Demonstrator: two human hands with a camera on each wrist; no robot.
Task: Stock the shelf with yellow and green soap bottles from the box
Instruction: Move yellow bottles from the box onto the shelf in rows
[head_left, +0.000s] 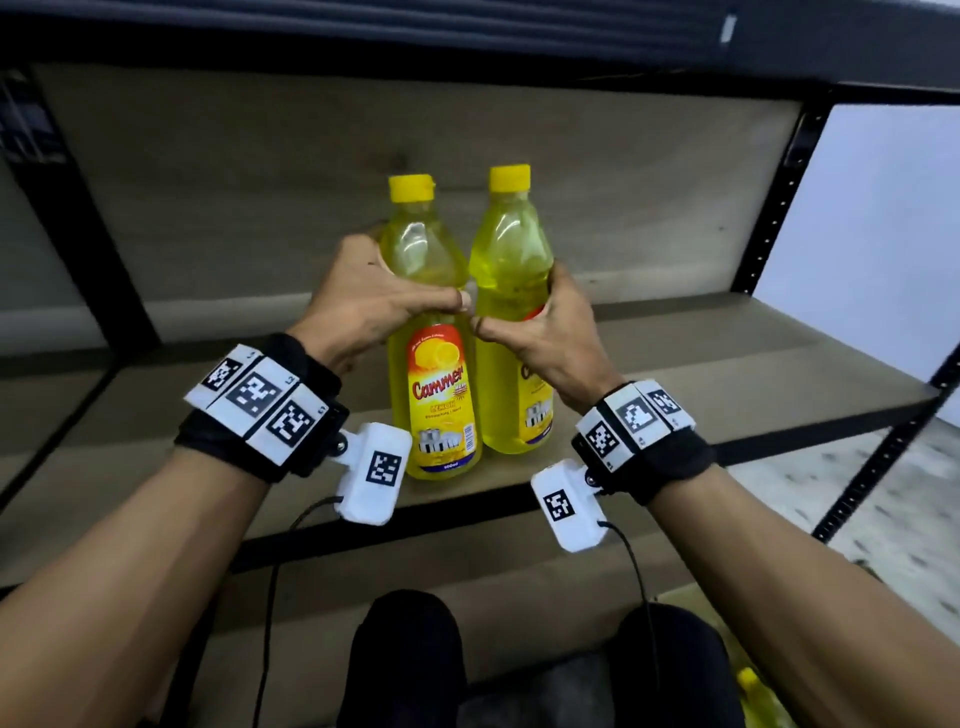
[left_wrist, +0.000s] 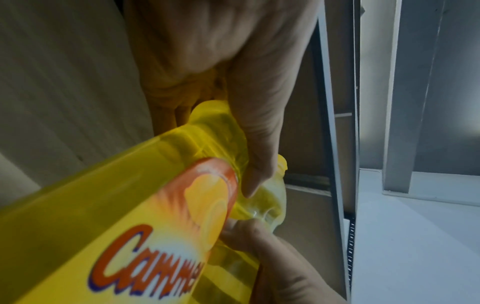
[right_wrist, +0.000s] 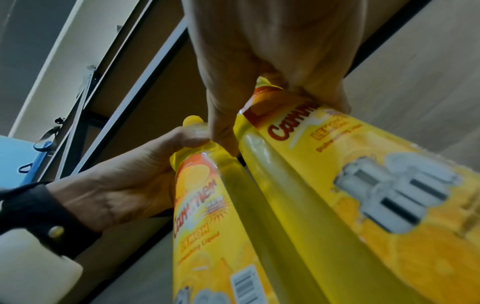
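Two yellow soap bottles with yellow caps stand side by side, upright, near the front edge of the wooden shelf board (head_left: 727, 374). My left hand (head_left: 374, 301) grips the left bottle (head_left: 434, 332) around its upper body, thumb across the front. My right hand (head_left: 545, 332) grips the right bottle (head_left: 511, 249) the same way. In the left wrist view the left bottle (left_wrist: 124, 216) fills the frame under my left hand (left_wrist: 233, 102). The right wrist view shows my right hand (right_wrist: 259, 72) on the right bottle (right_wrist: 350, 185) and the left bottle (right_wrist: 207, 216) beside it. The box is mostly hidden.
The shelf's black metal uprights (head_left: 779, 208) stand at right and left, with another board overhead. The shelf board is bare around the two bottles. A yellow bottle cap (head_left: 748, 680) shows at the bottom right, by my knees (head_left: 410, 649).
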